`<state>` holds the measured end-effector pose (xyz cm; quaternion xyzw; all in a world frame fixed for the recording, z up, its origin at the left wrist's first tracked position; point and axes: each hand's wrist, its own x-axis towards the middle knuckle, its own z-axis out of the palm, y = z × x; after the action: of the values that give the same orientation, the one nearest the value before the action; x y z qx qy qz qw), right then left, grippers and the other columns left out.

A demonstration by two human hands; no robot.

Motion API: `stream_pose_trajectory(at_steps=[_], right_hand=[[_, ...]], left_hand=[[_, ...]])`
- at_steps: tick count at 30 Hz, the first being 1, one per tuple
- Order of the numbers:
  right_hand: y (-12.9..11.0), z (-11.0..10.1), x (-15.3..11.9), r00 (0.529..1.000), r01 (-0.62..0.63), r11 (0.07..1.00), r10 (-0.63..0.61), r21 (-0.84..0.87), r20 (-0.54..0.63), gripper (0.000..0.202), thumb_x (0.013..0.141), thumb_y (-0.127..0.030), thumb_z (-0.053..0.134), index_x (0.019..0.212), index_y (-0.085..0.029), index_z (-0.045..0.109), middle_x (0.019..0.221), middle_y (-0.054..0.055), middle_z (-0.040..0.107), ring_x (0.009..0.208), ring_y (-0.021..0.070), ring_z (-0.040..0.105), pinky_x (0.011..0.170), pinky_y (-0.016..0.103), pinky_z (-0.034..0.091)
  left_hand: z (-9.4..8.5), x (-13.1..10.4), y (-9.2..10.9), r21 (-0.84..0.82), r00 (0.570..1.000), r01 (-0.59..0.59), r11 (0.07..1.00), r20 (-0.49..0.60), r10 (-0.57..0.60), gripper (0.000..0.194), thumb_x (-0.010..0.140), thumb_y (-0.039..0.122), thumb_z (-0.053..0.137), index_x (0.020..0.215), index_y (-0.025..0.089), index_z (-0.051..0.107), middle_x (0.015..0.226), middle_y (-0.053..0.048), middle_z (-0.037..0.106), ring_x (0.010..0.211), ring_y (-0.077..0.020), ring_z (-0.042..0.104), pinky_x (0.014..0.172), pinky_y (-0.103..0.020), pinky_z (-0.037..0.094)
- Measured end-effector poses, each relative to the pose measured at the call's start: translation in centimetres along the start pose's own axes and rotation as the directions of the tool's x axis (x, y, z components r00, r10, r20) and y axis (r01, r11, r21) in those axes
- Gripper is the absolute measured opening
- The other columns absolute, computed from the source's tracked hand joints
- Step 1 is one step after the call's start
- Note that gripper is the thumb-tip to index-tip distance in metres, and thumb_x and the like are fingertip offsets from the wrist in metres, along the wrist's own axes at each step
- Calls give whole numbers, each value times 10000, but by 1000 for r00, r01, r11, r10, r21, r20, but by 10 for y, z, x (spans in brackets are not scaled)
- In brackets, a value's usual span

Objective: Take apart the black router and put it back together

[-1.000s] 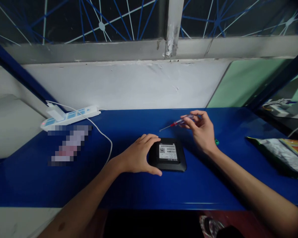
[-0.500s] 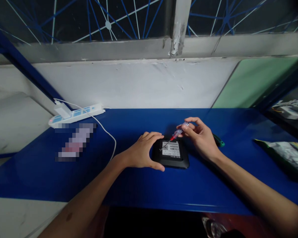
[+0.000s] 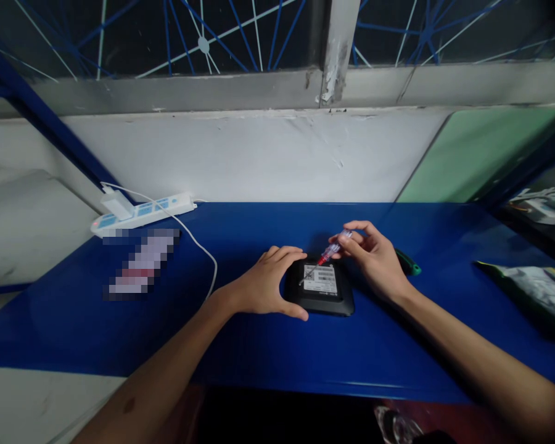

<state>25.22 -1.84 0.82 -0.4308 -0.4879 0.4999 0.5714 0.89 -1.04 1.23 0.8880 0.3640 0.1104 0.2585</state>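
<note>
A flat, square black electronic device (image 3: pixel 326 304) lies on the blue table, a white label with a QR code and barcodes facing up. My left hand (image 3: pixel 268 283) grips its left side, fingers at the far edge and thumb by the near edge. In my right hand (image 3: pixel 374 259), above the device's far right corner, is a screwdriver (image 3: pixel 332 251) with a clear and red handle, held between thumb and fingers. Its shaft slants down leftward across the label, and the tip is by the left edge of the label. Whether the tip sits in a screw is too small to tell.
A green-handled tool (image 3: pixel 409 264) lies partly behind my right hand. To the left are a white power strip (image 3: pixel 160 209) with a plugged-in charger, its white cable (image 3: pixel 198 243), and a blurred-out object (image 3: pixel 143 262). A shiny packet (image 3: pixel 531 293) rests at right.
Both hands, the screwdriver and the device keep nearly the same positions. The whole view has shifted very slightly.
</note>
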Motion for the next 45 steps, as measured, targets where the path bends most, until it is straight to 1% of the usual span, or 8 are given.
stream_pose_trajectory(at_steps=[6,13,16,23,27,37,41,45], right_hand=[[-2,0,0,1000,10,1000,-10,25,8,376,761,-416,807,1006,-257,570,841,3,769,671,143,707,735,345,611],[0,2,0,1000,-13,1000,13,-7,4,388,748,-437,810,994,-265,565,845,4,761,697,169,717,766,406,624],[1,2,0,1000,4,1000,-5,-31,-2,392,746,-444,808,992,-265,560,845,4,753,679,171,711,771,428,628],[2,-1,1,999,45,999,-45,-20,-15,341,788,-421,779,1009,-272,566,883,6,763,697,169,720,745,397,619],[1,-2,1,998,67,998,-67,-1,-3,311,802,-394,773,1008,-274,573,878,0,763,700,158,718,738,374,615],[-1,0,-2,997,73,997,-72,-18,28,300,801,-386,766,986,-278,556,889,3,750,716,165,712,750,399,621],[-2,1,-3,993,106,993,-104,-48,49,302,805,-390,760,994,-279,552,902,6,749,734,171,713,744,399,622],[-1,2,-3,992,119,991,-116,-58,52,309,804,-400,760,991,-271,550,895,6,750,705,159,703,724,384,621]], left_hand=[[-1,0,0,1,1000,10,1000,11,-10,1057,607,633,830,1466,199,393,1530,-143,396,1398,-376,351,1176,-570,294],[-2,0,1,-13,1000,-4,1000,4,4,1011,621,617,823,1457,230,406,1519,-134,411,1383,-387,369,1154,-588,317],[-1,0,0,-13,1000,-3,1000,1,4,1016,618,623,822,1463,250,399,1519,-131,410,1383,-391,368,1150,-599,317],[-1,-1,1,-20,1000,1,1000,0,-1,1028,615,653,824,1461,244,407,1515,-129,418,1381,-391,372,1159,-584,312],[-2,-1,2,-15,1000,7,1000,7,-7,1035,614,651,822,1464,239,399,1525,-132,402,1389,-387,363,1163,-583,306],[-1,0,0,-12,1000,8,1000,15,-8,1035,611,629,823,1466,228,400,1527,-135,401,1394,-393,356,1168,-589,295],[-1,0,-1,-14,1000,-5,1000,-1,5,1053,602,673,815,1474,259,393,1526,-124,402,1393,-397,360,1160,-604,302],[0,-1,-1,-18,1000,-10,1000,-4,10,1019,621,632,818,1473,264,399,1521,-129,416,1389,-402,365,1147,-615,307]])
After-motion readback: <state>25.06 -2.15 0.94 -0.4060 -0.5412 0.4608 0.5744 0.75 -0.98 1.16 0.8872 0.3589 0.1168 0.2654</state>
